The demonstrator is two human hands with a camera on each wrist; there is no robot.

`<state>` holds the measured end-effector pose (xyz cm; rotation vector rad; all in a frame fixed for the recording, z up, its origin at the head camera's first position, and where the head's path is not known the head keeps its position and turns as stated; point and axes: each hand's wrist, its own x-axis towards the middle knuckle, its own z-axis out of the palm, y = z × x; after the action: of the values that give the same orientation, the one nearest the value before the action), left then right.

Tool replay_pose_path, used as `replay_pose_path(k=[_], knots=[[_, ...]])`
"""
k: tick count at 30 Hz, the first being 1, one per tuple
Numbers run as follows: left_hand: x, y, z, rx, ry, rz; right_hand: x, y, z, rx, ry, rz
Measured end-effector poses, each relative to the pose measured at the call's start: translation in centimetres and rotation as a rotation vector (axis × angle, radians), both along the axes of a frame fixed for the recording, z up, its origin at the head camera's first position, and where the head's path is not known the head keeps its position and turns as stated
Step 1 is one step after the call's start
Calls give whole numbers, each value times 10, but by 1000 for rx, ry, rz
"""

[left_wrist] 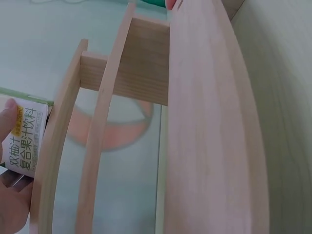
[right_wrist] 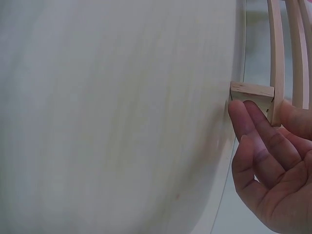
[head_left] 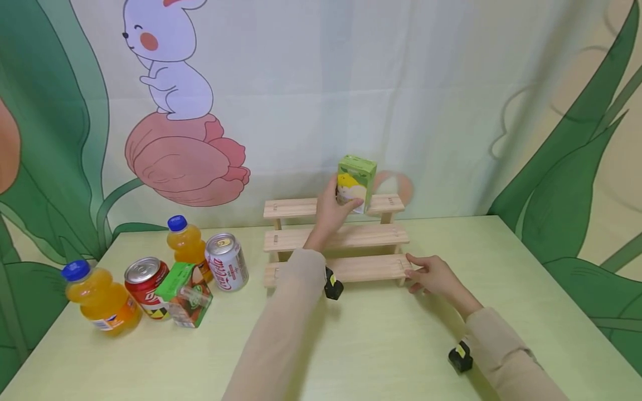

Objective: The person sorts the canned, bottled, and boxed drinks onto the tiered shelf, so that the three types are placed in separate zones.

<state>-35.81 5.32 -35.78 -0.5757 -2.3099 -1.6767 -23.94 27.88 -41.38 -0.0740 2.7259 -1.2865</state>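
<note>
while the left hand [head_left: 332, 213] is gripping the green carton [head_left: 358, 181] at the top tier [head_left: 295, 208] of the wooden rack [head_left: 368, 236], the right hand [head_left: 435, 275] is pinching the right end of its bottom tier [head_left: 368, 268], and two orange bottles [head_left: 104, 301] are standing to the left.

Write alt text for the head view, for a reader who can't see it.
A person's left hand holds a green drink carton at the top of a three-tier wooden rack, while the right hand grips the rack's lower right end. On the table at left stand two orange bottles, two cans and another carton.
</note>
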Motion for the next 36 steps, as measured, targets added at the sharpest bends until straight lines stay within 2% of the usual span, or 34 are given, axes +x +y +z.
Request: replay_pose_path(k=[8, 18, 21, 26, 28, 32, 36], knots=[[5, 10, 0, 3, 32, 134, 0, 3, 0, -3, 1, 2], [8, 16, 1, 26, 69, 213, 1, 4, 2, -9, 4, 6], [5, 13, 1, 0, 69, 180, 1, 3, 2, -13, 1, 4], [-1, 4, 2, -33, 41, 14, 2, 1, 2, -21, -7, 4], [-2, 2, 2, -49, 36, -23, 2, 1, 1, -19, -7, 5], [-3, 2, 2, -48, 56, -6, 2, 1, 0, -12, -8, -1], [-3, 7, 1, -46, 108, 65, 1, 0, 0, -16, -15, -8]])
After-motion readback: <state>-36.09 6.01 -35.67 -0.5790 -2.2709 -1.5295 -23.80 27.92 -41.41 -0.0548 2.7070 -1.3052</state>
